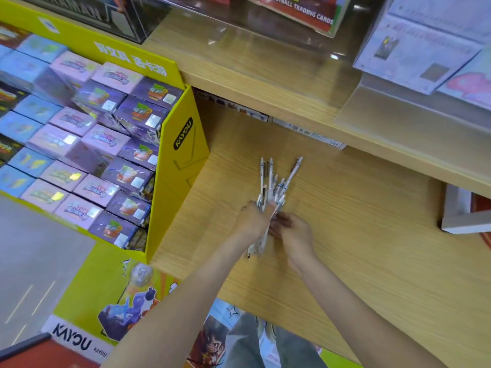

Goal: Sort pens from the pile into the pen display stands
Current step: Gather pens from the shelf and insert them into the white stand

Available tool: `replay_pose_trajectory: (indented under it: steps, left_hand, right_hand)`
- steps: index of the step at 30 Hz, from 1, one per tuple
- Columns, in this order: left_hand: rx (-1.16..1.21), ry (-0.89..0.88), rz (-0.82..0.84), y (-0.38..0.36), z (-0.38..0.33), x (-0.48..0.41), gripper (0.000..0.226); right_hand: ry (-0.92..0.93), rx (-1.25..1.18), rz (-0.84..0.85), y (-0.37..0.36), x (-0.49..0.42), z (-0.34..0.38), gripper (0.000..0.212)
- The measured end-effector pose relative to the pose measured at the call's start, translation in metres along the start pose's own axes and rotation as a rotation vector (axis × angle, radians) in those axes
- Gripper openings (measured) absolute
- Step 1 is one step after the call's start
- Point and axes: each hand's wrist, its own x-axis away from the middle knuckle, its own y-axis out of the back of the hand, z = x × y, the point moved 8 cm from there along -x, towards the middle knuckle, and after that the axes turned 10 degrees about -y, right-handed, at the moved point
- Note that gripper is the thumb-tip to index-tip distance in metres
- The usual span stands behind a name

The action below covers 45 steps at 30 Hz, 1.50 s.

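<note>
We see the pens [268,179] as smooth white plastic barrels with printed markings. Under them our bench [358,235] is pale wood-grain board, smooth with a soft sheen, and the shelf [292,83] above shows the same grain. The yellow stand [180,166] looks like printed cardboard, fairly matt. Its boxes [127,179] are wrapped in glossy film that catches the light. The clear case [239,35] is shiny plastic, full of reflections. The floor [32,261] is grey and smooth.
</note>
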Motion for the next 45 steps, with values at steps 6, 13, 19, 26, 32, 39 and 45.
replay_pose_trajectory:
  steps: [6, 13, 19, 26, 32, 39, 45]
  left_hand:
    - [0.076, 0.026, 0.032, 0.0, 0.003, 0.001, 0.057]
    - [0.072, 0.104, 0.058, 0.012, 0.017, 0.007, 0.028]
    - [0.114, 0.135, 0.073, 0.025, 0.024, 0.007, 0.082]
    - [0.186, 0.097, -0.105, 0.032, 0.031, 0.006, 0.023]
    - [0.293, 0.07, -0.127, 0.021, 0.025, -0.003, 0.015]
    - [0.394, 0.022, -0.102, 0.016, 0.009, 0.002, 0.012]
    - [0.362, 0.165, -0.054, 0.016, 0.011, 0.024, 0.015]
  right_hand:
    - [0.057, 0.074, 0.119, -0.009, 0.013, 0.002, 0.027]
    - [0.204, 0.503, -0.099, 0.016, -0.006, 0.027, 0.023]
    - [0.465, 0.973, -0.071, -0.019, -0.04, 0.089, 0.05]
    - [0.603, 0.929, 0.017, -0.014, -0.045, 0.073, 0.033]
    - [0.455, 0.641, 0.331, -0.037, -0.011, 0.04, 0.051]
    - [0.352, 0.46, 0.41, -0.033, -0.005, 0.04, 0.039]
    - [0.429, 0.788, 0.429, -0.006, 0.007, 0.033, 0.046]
